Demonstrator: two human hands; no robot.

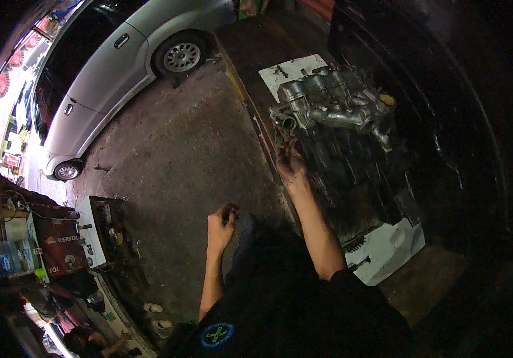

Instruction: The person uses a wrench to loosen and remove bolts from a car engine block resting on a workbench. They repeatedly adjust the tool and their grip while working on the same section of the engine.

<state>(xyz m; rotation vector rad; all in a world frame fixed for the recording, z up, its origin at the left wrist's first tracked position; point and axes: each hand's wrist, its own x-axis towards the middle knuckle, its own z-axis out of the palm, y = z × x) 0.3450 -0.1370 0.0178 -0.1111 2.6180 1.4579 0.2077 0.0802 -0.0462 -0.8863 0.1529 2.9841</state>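
Note:
A metal engine [328, 98] with a ribbed silvery top and a dark lower block lies to my right. My right hand [291, 162] reaches up to its near left corner, just below a round metal opening [286, 123]. Its darkened fingers are bent together there; whatever they grip is lost in the dim light. Over the floor, away from the engine, my left hand [223, 224] hangs in the air. Its fingers curve loosely with the thumb apart, and no object shows in it.
White boards [295, 70] lie beyond and below the engine. A toothed gear [357, 243] is at the near end. Dark car bodywork [435, 119] bounds the right. A silver car [104, 71] stands far left; a white-sided cabinet [92, 230], slippers [158, 316] and another person's arm [115, 345] are lower left.

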